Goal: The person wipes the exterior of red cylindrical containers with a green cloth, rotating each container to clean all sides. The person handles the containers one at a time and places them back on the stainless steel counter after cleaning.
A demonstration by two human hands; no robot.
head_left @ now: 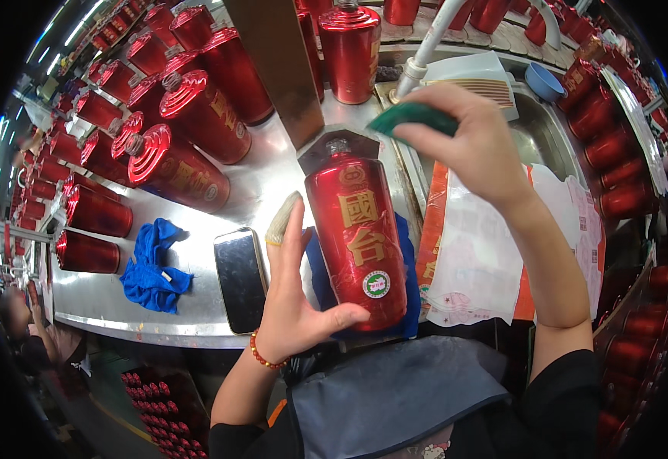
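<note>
A red glossy bottle (325, 222) with gold lettering, a round green-and-white sticker and a small clear neck lies or leans on a blue cloth (410, 252) in front of me. At its lower left my left hand (292, 287) is open, fingers stretched upward and apart. A pale cot covers one fingertip, and the thumb reaches across the bottle's lower edge; whether it presses there I cannot tell. Above and right of the neck, my right hand (468, 138) pinches a thin, bent green pad (414, 118), which is apart from the bottle.
Many red bottles (204, 115) crowd the metal table's left and far side. A black phone (240, 283) and a crumpled blue cloth (158, 264) lie left. A brown post (276, 61) rises ahead. To the right are printed sheets (479, 260), a sink (548, 138) and a blue bowl (544, 82).
</note>
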